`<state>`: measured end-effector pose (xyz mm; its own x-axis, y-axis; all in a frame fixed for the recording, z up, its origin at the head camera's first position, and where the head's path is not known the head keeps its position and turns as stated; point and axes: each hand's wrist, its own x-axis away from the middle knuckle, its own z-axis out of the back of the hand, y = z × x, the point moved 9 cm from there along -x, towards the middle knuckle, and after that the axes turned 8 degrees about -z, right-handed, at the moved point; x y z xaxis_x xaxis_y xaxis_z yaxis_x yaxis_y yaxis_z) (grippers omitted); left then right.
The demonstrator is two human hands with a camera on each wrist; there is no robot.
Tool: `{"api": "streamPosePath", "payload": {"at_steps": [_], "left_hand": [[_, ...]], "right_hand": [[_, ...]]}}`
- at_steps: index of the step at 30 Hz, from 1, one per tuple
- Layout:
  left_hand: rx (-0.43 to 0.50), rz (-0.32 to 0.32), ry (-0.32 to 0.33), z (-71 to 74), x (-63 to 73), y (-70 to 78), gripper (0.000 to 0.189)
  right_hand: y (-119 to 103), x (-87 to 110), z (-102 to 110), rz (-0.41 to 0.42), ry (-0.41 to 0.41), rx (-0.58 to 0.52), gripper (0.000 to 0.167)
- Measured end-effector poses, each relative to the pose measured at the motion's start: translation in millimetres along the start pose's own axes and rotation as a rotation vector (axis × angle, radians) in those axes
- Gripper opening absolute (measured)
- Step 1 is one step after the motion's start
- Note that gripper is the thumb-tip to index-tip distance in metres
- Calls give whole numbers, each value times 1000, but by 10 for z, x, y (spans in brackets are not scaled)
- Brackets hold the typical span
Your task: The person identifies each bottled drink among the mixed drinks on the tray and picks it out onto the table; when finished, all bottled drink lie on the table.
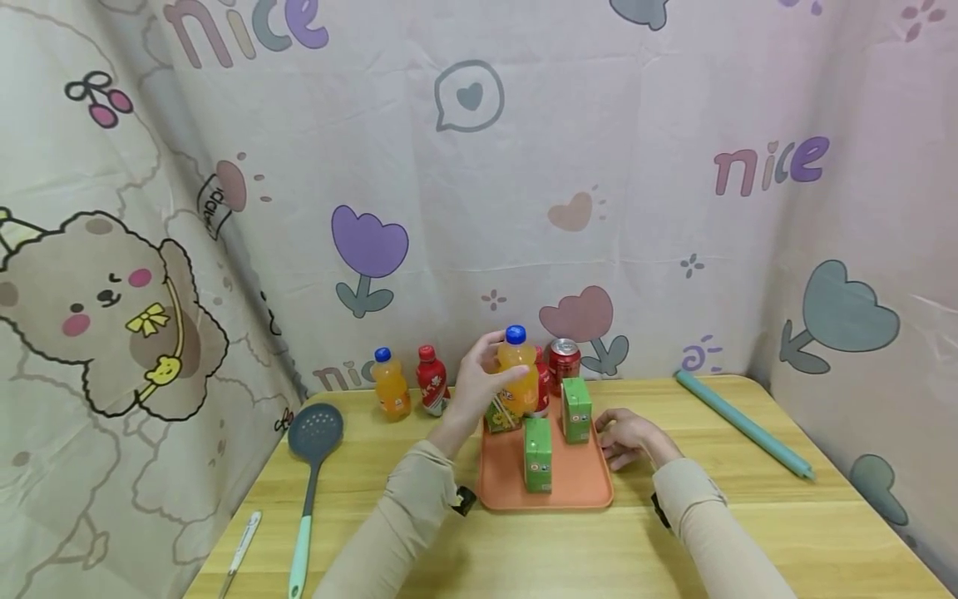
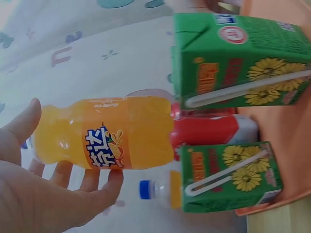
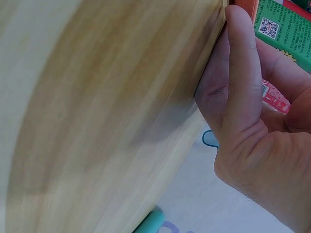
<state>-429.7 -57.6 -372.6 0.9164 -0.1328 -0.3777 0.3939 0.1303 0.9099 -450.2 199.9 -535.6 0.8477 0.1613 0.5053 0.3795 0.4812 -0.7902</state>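
My left hand [image 1: 482, 378] holds an upright bottle of orange soda [image 2: 126, 133] with a blue cap, thumb on one side and fingers round the other. It stands out above the back left of an orange tray [image 1: 572, 491], overlapping a green drink carton [image 1: 501, 420] there. Two more green cartons with straws stand on the tray, one near the front [image 1: 537, 457] and one at the right [image 1: 576, 409]. Behind the soda, a red bottle [image 1: 543, 384] is partly hidden. At the tray's right rim my right hand [image 1: 630, 434] rests with its fingertips against the edge.
A red can [image 1: 565, 362] stands at the tray's back. Another orange soda bottle [image 1: 392, 387] and a red bottle [image 1: 432, 383] stand back left. A slotted turner [image 1: 314, 437] and a white-handled utensil [image 1: 244, 541] lie left; a teal rod [image 1: 741, 423] lies right.
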Motion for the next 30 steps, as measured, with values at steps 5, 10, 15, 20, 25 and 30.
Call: {"api": "streamPosePath", "payload": {"at_steps": [5,10,15,20,25,30], "left_hand": [[69,65,-12,137,16,11,63],[131,136,-27,233,82,67,63],[137,180,-29,357,149,77,64],[95,177,-21,571,192,28,65],[69,175,3,830,201,-68,66],[100,186,60,1088,228,-178,66]], "right_hand": [[6,-24,2,-3,-2,4,39],[4,-22,-5,-9,-11,7,39],[-2,-14,-7,2,-22,9,40],[-3,-2,-15,2,-19,5,39],[-8,9,-9,5,-14,11,40],[-2,7,-5,7,-14,4,40]]}}
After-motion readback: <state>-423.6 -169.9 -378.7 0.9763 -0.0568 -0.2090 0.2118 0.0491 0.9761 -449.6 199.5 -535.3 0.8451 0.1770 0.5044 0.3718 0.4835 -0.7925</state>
